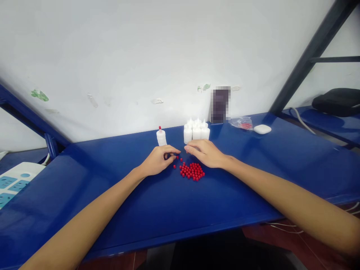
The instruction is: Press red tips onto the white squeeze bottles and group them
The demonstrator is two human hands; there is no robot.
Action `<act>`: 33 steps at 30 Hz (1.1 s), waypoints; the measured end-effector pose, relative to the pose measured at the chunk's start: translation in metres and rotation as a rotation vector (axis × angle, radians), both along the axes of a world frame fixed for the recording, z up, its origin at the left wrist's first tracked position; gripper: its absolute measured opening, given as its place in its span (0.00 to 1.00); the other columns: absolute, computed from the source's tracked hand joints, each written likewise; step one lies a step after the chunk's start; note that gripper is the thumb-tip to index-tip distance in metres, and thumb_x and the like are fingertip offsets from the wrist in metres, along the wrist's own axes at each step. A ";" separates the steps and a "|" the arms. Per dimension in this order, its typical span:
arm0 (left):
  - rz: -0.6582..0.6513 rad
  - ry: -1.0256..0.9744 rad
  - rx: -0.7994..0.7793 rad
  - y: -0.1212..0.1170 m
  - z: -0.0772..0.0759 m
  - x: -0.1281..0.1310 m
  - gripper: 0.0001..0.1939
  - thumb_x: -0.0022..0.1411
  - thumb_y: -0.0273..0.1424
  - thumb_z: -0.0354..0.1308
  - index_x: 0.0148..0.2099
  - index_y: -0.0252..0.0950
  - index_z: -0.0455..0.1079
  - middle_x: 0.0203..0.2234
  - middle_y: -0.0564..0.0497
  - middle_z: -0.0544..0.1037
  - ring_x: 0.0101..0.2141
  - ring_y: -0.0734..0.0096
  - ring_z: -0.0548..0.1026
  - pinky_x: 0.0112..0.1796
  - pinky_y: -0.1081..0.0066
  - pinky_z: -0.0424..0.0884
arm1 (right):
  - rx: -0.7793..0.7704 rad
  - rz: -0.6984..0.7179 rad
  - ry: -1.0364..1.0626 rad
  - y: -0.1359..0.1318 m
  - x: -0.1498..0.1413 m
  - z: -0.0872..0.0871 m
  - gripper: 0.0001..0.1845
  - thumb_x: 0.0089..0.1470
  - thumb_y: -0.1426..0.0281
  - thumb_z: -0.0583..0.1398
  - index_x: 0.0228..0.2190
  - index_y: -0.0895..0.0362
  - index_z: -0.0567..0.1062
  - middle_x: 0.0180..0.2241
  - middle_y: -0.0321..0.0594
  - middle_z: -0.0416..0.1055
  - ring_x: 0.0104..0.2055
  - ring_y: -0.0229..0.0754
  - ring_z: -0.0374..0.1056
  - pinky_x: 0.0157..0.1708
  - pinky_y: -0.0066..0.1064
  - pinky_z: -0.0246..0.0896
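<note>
My left hand (161,159) is low over the blue table, thumb and index finger stretched out with a gap between them. A small red cap (177,157) sits right at these fingertips; I cannot make out a grip on it. Just behind this hand stands a white bottle (161,137) with a red cap on its nozzle. My right hand (206,152) is in front of a group of white nozzle bottles (196,132), its thumb and fingertips close together; anything between them is hidden. Below both hands lies a pile of red caps (193,171), with several strays to its left.
At the back stands a dark, pixelated upright object (221,105) near the wall. To its right lie a clear plastic bag (242,123) with red pieces inside and a white rounded object (262,129). A white power strip (21,176) is at far left. Blue metal posts flank the table.
</note>
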State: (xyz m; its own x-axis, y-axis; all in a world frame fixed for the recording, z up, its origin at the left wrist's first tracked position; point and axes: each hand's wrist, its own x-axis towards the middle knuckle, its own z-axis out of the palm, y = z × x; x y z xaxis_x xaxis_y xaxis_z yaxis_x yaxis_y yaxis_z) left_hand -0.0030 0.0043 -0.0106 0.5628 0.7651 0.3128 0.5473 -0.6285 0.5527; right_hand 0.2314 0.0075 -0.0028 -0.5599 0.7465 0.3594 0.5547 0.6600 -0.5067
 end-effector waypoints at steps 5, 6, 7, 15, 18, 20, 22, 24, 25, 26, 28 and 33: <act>-0.033 0.014 -0.007 0.003 0.000 0.000 0.08 0.62 0.26 0.59 0.42 0.38 0.78 0.40 0.51 0.79 0.32 0.76 0.73 0.34 0.74 0.68 | -0.013 -0.017 -0.019 0.001 0.000 0.002 0.25 0.66 0.55 0.47 0.26 0.57 0.71 0.28 0.38 0.68 0.31 0.38 0.62 0.33 0.30 0.50; -0.040 0.014 -0.004 0.003 0.000 0.000 0.07 0.62 0.27 0.59 0.41 0.39 0.78 0.40 0.51 0.79 0.33 0.76 0.73 0.34 0.74 0.68 | -0.014 -0.018 -0.015 0.001 0.000 0.003 0.25 0.66 0.56 0.47 0.26 0.57 0.71 0.30 0.38 0.69 0.33 0.38 0.63 0.34 0.31 0.51; -0.045 0.014 0.000 0.003 0.001 0.001 0.07 0.62 0.27 0.59 0.41 0.39 0.78 0.40 0.51 0.79 0.33 0.75 0.73 0.34 0.74 0.68 | -0.018 -0.020 -0.011 0.001 -0.001 0.003 0.25 0.66 0.56 0.47 0.26 0.57 0.71 0.32 0.39 0.69 0.34 0.39 0.64 0.35 0.31 0.51; 0.063 -0.117 0.029 -0.004 0.003 0.010 0.06 0.63 0.31 0.60 0.40 0.37 0.77 0.32 0.52 0.78 0.26 0.77 0.68 0.28 0.75 0.65 | -0.210 -0.051 0.088 0.003 0.001 0.004 0.27 0.65 0.58 0.44 0.23 0.57 0.71 0.23 0.36 0.69 0.27 0.37 0.64 0.31 0.31 0.51; 0.108 -0.262 0.058 -0.010 0.003 0.019 0.08 0.64 0.33 0.60 0.42 0.36 0.77 0.28 0.53 0.76 0.23 0.79 0.65 0.26 0.76 0.63 | -0.183 0.001 0.081 0.003 0.002 0.003 0.23 0.63 0.61 0.46 0.22 0.57 0.69 0.22 0.35 0.68 0.27 0.37 0.62 0.30 0.30 0.49; 0.091 -0.319 0.066 -0.013 0.002 0.024 0.08 0.64 0.34 0.60 0.43 0.37 0.77 0.27 0.53 0.74 0.22 0.79 0.64 0.26 0.76 0.63 | -0.147 0.061 0.076 0.003 0.001 0.002 0.22 0.62 0.59 0.48 0.23 0.57 0.69 0.23 0.35 0.67 0.27 0.37 0.61 0.30 0.30 0.48; 0.068 -0.353 0.072 -0.014 0.001 0.027 0.09 0.65 0.34 0.59 0.43 0.37 0.77 0.27 0.53 0.74 0.23 0.79 0.64 0.25 0.76 0.62 | -0.123 0.096 0.080 0.003 -0.001 0.000 0.23 0.62 0.56 0.49 0.23 0.57 0.68 0.22 0.34 0.66 0.26 0.36 0.59 0.29 0.30 0.48; 0.061 -0.381 0.083 -0.015 -0.001 0.029 0.09 0.65 0.35 0.59 0.43 0.37 0.76 0.28 0.52 0.74 0.23 0.79 0.65 0.25 0.75 0.62 | -0.114 0.097 0.083 0.002 -0.002 -0.001 0.24 0.62 0.54 0.49 0.24 0.57 0.68 0.22 0.34 0.65 0.26 0.36 0.58 0.29 0.29 0.47; 0.062 -0.389 0.090 -0.014 -0.001 0.029 0.09 0.65 0.35 0.59 0.43 0.37 0.76 0.28 0.52 0.74 0.24 0.78 0.65 0.26 0.75 0.63 | -0.112 0.094 0.084 0.002 -0.003 -0.001 0.25 0.63 0.54 0.49 0.24 0.57 0.68 0.22 0.34 0.65 0.26 0.36 0.58 0.29 0.29 0.47; 0.065 -0.393 0.093 -0.014 -0.002 0.029 0.09 0.65 0.35 0.59 0.43 0.37 0.76 0.28 0.52 0.73 0.24 0.78 0.65 0.26 0.75 0.63 | -0.113 0.092 0.084 0.002 -0.004 -0.001 0.25 0.63 0.53 0.49 0.24 0.57 0.69 0.23 0.34 0.66 0.26 0.36 0.58 0.29 0.29 0.47; 0.066 -0.390 0.091 -0.014 -0.003 0.028 0.09 0.65 0.35 0.59 0.43 0.37 0.76 0.28 0.51 0.73 0.24 0.78 0.65 0.26 0.75 0.63 | -0.115 0.090 0.083 0.002 -0.005 -0.001 0.25 0.63 0.53 0.49 0.24 0.57 0.69 0.23 0.34 0.66 0.26 0.36 0.58 0.29 0.29 0.47; 0.045 -0.354 0.075 -0.014 -0.004 0.030 0.09 0.66 0.35 0.58 0.43 0.36 0.75 0.28 0.52 0.73 0.25 0.77 0.64 0.27 0.75 0.62 | -0.105 0.082 0.065 0.003 -0.005 -0.001 0.24 0.63 0.55 0.49 0.23 0.57 0.68 0.21 0.33 0.63 0.25 0.35 0.58 0.28 0.29 0.46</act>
State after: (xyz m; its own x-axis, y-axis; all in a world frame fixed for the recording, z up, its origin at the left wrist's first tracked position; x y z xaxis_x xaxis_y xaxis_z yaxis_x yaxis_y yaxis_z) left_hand 0.0271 -0.0098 -0.0142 0.3759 0.7540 0.5387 0.3582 -0.6544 0.6660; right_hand 0.2263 0.0109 -0.0043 -0.5986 0.7347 0.3192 0.4648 0.6432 -0.6085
